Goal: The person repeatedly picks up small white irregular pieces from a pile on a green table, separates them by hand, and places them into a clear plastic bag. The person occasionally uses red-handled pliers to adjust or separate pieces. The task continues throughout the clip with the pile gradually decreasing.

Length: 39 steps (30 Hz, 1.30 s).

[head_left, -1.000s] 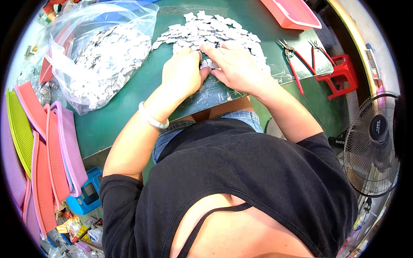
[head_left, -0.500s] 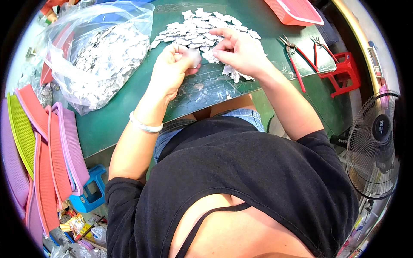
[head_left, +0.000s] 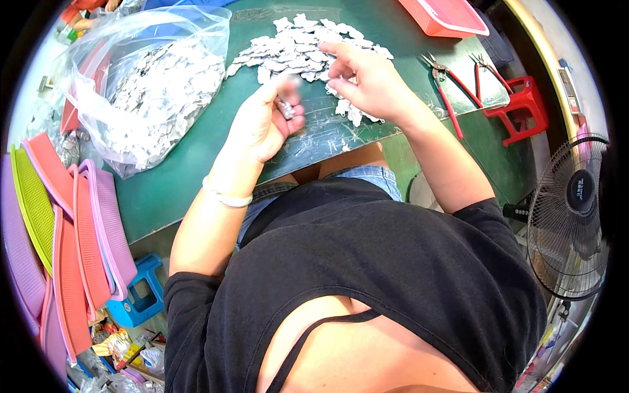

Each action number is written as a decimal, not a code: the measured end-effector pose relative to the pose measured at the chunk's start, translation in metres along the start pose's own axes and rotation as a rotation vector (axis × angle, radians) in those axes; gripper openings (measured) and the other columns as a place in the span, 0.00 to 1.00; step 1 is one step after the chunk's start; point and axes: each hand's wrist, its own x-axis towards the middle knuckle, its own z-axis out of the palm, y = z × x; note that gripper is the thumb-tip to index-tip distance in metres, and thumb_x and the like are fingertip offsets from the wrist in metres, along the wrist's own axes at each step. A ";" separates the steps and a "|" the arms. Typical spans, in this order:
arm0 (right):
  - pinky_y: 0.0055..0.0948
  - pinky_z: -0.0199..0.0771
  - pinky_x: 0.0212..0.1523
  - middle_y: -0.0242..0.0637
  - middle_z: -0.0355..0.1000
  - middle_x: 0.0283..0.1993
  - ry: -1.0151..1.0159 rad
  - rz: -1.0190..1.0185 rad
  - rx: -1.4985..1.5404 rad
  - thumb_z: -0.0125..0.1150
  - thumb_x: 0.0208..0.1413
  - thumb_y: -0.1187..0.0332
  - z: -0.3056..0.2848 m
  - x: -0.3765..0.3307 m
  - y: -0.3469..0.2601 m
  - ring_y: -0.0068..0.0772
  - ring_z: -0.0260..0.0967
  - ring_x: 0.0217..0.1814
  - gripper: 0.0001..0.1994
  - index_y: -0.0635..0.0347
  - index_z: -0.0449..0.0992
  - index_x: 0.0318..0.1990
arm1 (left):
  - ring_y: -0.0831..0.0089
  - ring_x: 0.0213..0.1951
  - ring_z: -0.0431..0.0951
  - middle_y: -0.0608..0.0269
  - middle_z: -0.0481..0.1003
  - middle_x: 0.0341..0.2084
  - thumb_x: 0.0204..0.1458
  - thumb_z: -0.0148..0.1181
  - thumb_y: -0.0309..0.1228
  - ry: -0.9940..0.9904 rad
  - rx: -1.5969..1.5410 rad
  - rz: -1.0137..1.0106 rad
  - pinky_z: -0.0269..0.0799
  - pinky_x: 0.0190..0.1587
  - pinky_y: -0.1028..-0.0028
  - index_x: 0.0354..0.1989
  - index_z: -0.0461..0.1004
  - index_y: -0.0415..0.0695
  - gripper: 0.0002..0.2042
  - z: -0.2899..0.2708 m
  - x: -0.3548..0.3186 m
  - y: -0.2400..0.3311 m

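Observation:
Small, flat, whitish-grey pieces with lobed outlines lie in a loose pile on the green table. My left hand is turned palm up in front of the pile, its fingers curled around one or more small silvery-white pieces; its fingertips are smeared by motion. Over the right part of the pile is my right hand, index finger stretched out and thumb apart, with nothing visibly gripped. A few pieces lie beneath it near the table's front edge. More such pieces fill a clear plastic bag on the left.
Two red-handled pliers lie on the right beside a pink basket. A red stool and a black fan stand beyond. Stacked plastic baskets and a blue stool are at left. Another person's hand shows far left.
My left hand has turned palm up and its fingers have loosened, so the small silvery piece in it shows. My right hand has shifted only slightly over the pile.

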 end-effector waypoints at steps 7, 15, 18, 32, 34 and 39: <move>0.33 0.67 0.39 0.41 0.68 0.35 0.023 -0.210 -0.433 0.57 0.41 0.75 0.012 -0.007 -0.008 0.41 0.66 0.39 0.28 0.58 0.60 0.55 | 0.81 0.20 0.65 0.69 0.67 0.21 0.51 0.51 0.26 -0.004 0.217 0.049 0.59 0.19 0.85 0.35 0.68 0.41 0.05 -0.001 -0.001 0.000; 0.27 0.68 0.26 0.39 0.71 0.25 0.101 0.084 0.206 0.53 0.43 0.77 0.005 0.000 0.003 0.32 0.69 0.23 0.22 0.68 0.64 0.50 | 0.80 0.23 0.70 0.67 0.71 0.25 0.51 0.49 0.24 0.068 0.324 0.071 0.63 0.22 0.83 0.37 0.69 0.41 0.06 0.008 -0.004 -0.002; 0.19 0.67 0.26 0.32 0.71 0.25 0.041 0.300 0.607 0.53 0.47 0.76 0.000 0.002 -0.003 0.17 0.66 0.25 0.21 0.72 0.62 0.51 | 0.80 0.23 0.71 0.68 0.71 0.24 0.52 0.51 0.26 0.068 0.285 0.070 0.65 0.23 0.83 0.35 0.70 0.42 0.05 0.014 -0.006 -0.002; 0.35 0.64 0.43 0.36 0.71 0.33 -0.016 -0.158 -0.404 0.57 0.40 0.75 0.011 0.004 0.007 0.39 0.65 0.38 0.25 0.59 0.64 0.51 | 0.73 0.28 0.76 0.60 0.73 0.27 0.52 0.50 0.26 0.012 0.243 0.075 0.74 0.29 0.78 0.34 0.68 0.40 0.04 0.005 -0.006 -0.003; 0.35 0.64 0.42 0.36 0.70 0.31 -0.041 -0.118 -0.381 0.57 0.40 0.75 0.013 0.006 0.010 0.40 0.66 0.38 0.25 0.59 0.64 0.51 | 0.71 0.30 0.76 0.57 0.73 0.29 0.53 0.49 0.26 0.012 0.239 0.081 0.75 0.32 0.77 0.35 0.67 0.38 0.05 0.004 -0.006 -0.003; 0.27 0.66 0.35 0.34 0.70 0.27 -0.003 -0.033 -0.145 0.54 0.44 0.77 0.012 0.007 0.009 0.33 0.67 0.31 0.22 0.61 0.64 0.51 | 0.67 0.33 0.75 0.53 0.72 0.31 0.52 0.48 0.26 0.088 0.151 0.133 0.75 0.36 0.72 0.39 0.65 0.36 0.08 0.004 -0.008 -0.003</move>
